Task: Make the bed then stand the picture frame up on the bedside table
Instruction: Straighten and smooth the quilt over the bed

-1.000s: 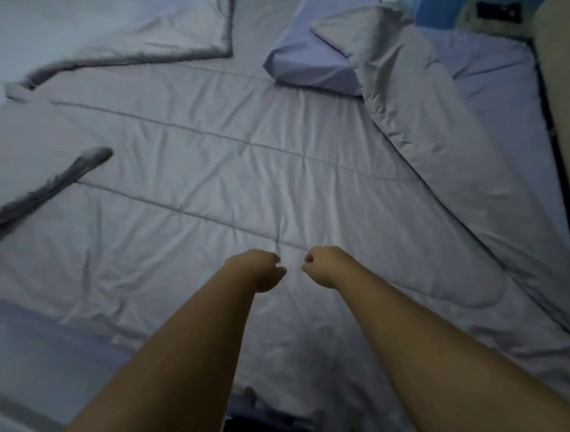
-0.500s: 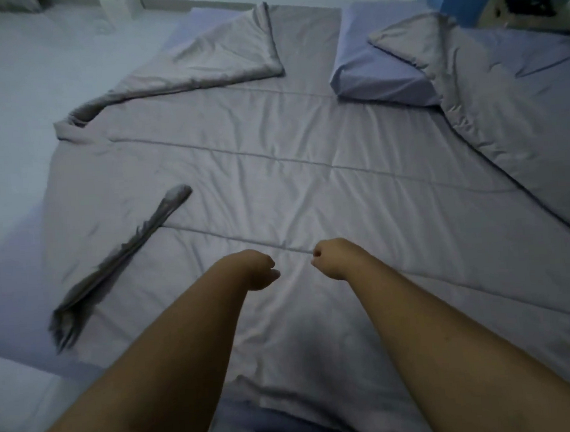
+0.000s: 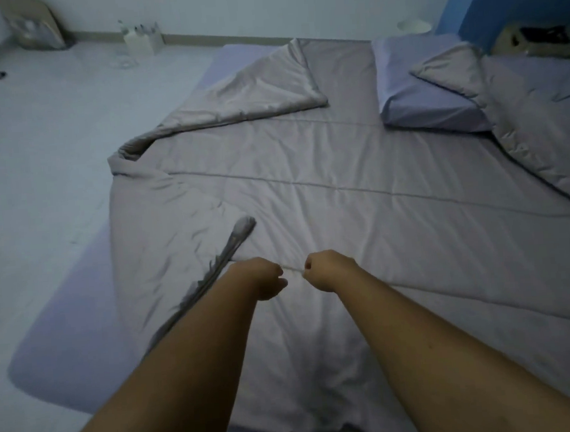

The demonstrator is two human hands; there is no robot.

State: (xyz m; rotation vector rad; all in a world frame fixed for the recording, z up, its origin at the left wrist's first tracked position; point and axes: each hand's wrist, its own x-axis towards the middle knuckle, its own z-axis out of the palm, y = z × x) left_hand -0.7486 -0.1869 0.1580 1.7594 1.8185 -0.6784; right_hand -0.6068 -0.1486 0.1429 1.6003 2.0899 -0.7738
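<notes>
Reaches both arms out over the quilt [image 3: 343,212], with left hand [image 3: 261,279] and right hand [image 3: 328,270] side by side and almost touching, each clenched into a fist with knuckles turned away. Hides the fingertips, so cannot tell whether any cloth is pinched beneath; shows only a pale line of seam between the two fists. Shows the quilt flat directly under and ahead of the fingers, yet far from made. Shows a dark pinched ridge [image 3: 235,242] just left of the left fingers, one corner [image 3: 262,87] turned back far ahead and to their left, and another corner [image 3: 451,65] flopped onto the pillow [image 3: 427,107] far ahead and right of the right fingers. Shows no picture frame for certain, only a pale low table [image 3: 513,40] beyond that pillow with something dark on it, too blurred to name. Risks, probably, bunching the middle if tugged from so central a spot, leaving both corners folded. Risks dragging the pillow askew, given the corner lying on it. Risks sliding the quilt further off the sheet [image 3: 67,329], bare well to the left of the fingers.
</notes>
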